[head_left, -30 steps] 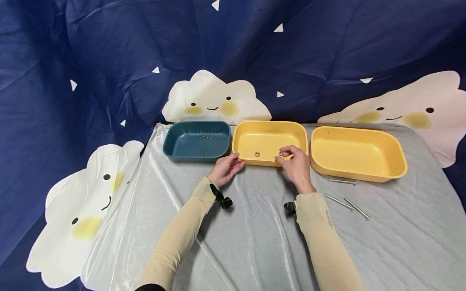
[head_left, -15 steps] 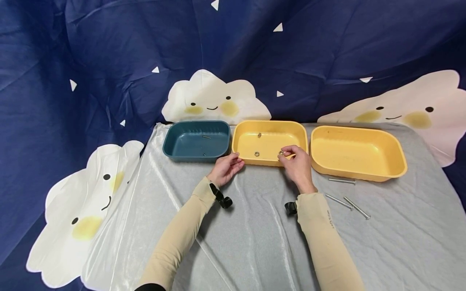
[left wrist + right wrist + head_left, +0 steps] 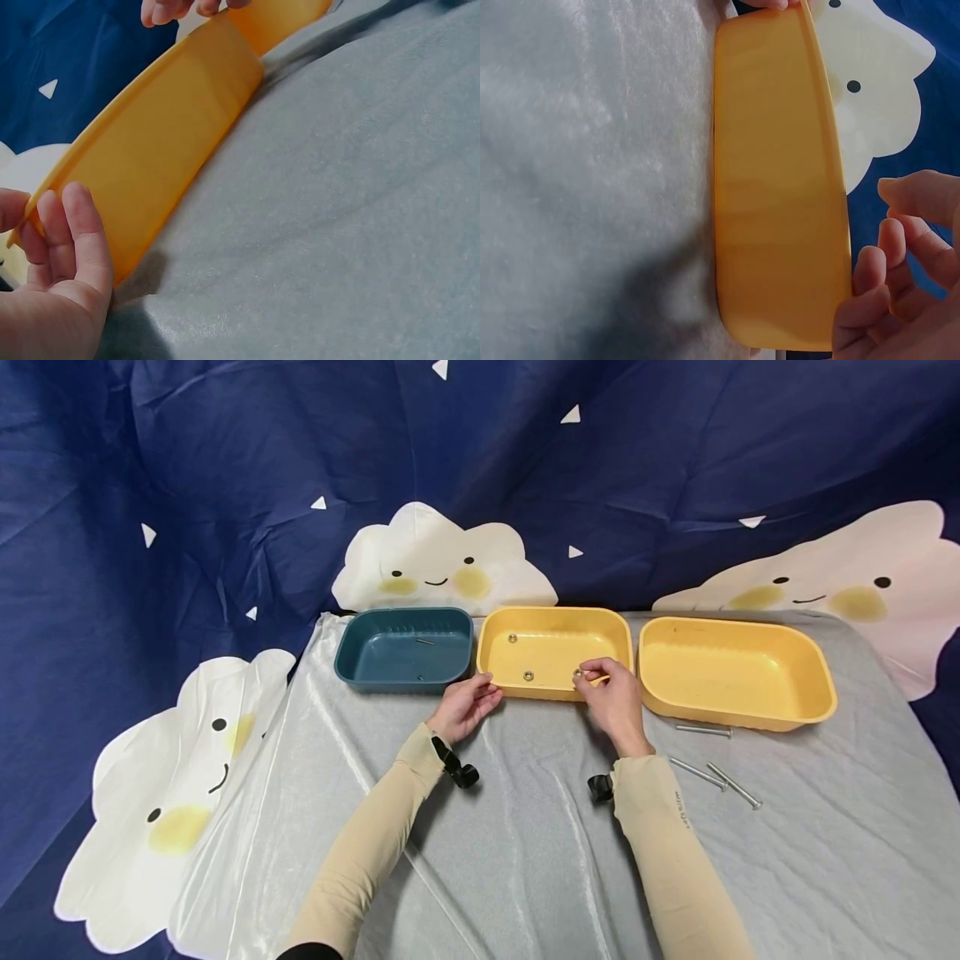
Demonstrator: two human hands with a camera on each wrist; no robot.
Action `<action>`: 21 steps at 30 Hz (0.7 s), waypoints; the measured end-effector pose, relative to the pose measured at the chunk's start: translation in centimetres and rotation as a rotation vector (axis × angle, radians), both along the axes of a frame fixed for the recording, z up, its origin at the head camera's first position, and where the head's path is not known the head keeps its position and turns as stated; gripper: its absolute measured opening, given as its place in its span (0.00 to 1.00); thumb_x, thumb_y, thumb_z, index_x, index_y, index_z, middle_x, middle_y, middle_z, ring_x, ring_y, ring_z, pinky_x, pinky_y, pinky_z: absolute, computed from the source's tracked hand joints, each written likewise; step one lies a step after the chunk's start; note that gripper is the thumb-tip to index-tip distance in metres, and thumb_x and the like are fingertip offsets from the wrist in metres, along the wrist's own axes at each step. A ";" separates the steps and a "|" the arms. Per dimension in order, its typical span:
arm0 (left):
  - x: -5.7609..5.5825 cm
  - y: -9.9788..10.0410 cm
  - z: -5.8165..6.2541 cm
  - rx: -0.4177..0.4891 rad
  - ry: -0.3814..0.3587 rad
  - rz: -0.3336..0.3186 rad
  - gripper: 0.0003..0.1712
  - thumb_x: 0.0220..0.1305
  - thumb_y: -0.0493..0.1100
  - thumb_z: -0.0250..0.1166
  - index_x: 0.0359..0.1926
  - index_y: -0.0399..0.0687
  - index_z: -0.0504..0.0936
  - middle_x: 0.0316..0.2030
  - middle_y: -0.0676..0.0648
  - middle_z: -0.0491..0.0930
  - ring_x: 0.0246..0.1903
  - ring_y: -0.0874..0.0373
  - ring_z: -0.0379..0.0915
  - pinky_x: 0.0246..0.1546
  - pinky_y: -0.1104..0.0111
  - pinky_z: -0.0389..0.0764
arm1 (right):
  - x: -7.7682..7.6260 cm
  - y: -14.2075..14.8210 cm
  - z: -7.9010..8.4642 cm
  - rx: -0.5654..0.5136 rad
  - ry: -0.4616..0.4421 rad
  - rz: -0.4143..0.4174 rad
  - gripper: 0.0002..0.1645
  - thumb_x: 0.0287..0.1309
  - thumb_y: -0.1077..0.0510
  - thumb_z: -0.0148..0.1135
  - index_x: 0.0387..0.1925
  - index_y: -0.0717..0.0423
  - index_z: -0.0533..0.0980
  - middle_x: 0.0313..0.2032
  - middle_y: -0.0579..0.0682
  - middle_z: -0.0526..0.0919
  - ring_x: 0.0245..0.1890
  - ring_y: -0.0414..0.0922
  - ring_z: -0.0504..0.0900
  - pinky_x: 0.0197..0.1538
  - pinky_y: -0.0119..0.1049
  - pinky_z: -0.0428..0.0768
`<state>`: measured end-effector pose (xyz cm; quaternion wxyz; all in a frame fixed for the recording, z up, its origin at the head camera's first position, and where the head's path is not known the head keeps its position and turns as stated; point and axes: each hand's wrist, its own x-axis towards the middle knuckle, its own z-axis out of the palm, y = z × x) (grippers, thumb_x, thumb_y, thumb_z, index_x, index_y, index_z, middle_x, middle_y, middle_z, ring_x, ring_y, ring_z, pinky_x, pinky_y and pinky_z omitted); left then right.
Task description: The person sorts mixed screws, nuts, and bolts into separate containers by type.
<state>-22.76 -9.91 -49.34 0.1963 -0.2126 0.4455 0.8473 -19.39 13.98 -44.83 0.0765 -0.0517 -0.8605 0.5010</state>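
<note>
Yellow middle tray (image 3: 536, 693): my left grip (image 3: 463, 708) is pinching its rim at the front left corner, with the fingers lying along the outer wall. My right grip (image 3: 611, 700) is hovering at the front rim toward the right end, thumb and index finger narrowly spaced. Near nut (image 3: 578, 674) is sitting at these fingertips inside the tray; I cannot tell whether the grip is holding it. Front nut (image 3: 528, 676) is lying further left along the tray's front side; rear nut (image 3: 512, 637) is lying toward the back wall.

Teal tray (image 3: 382, 687) is standing just beside on the left, containing a thin metal pin (image 3: 424, 642) and a small metal piece (image 3: 421, 677). Right yellow tray (image 3: 720, 719) is standing just beside on the right. Three bolts (image 3: 734, 786) are lying before it on the grey cloth-covered surface (image 3: 517, 860).
</note>
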 end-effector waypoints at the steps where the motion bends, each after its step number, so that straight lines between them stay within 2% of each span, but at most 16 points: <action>1: 0.0 0.1 0.0 -0.001 -0.003 0.000 0.07 0.68 0.36 0.57 0.44 0.36 0.73 0.24 0.48 0.78 0.25 0.60 0.80 0.33 0.74 0.83 | 0.0 0.1 0.0 0.001 0.000 -0.001 0.13 0.56 0.58 0.66 0.41 0.60 0.81 0.34 0.56 0.81 0.29 0.45 0.72 0.31 0.27 0.67; 8: 0.3 0.7 0.2 -0.013 -0.034 0.026 0.05 0.68 0.39 0.59 0.36 0.40 0.74 0.25 0.49 0.78 0.25 0.61 0.79 0.33 0.74 0.82 | 0.1 0.5 0.0 0.015 -0.007 -0.002 0.12 0.57 0.56 0.66 0.41 0.59 0.81 0.34 0.55 0.81 0.29 0.45 0.72 0.32 0.28 0.67; 15: 0.9 1.7 0.4 -0.021 -0.068 0.072 0.08 0.66 0.42 0.60 0.37 0.40 0.74 0.25 0.49 0.76 0.25 0.61 0.78 0.32 0.74 0.82 | 0.3 1.1 0.1 0.025 0.019 0.022 0.14 0.57 0.55 0.67 0.41 0.60 0.81 0.34 0.55 0.81 0.30 0.44 0.72 0.33 0.27 0.67; 21: 1.9 2.9 0.9 -0.042 -0.072 0.063 0.07 0.66 0.42 0.61 0.36 0.41 0.75 0.25 0.50 0.77 0.26 0.62 0.78 0.32 0.75 0.82 | 0.4 2.1 0.1 0.035 0.051 0.069 0.13 0.57 0.57 0.67 0.42 0.61 0.81 0.35 0.55 0.82 0.30 0.40 0.73 0.33 0.22 0.68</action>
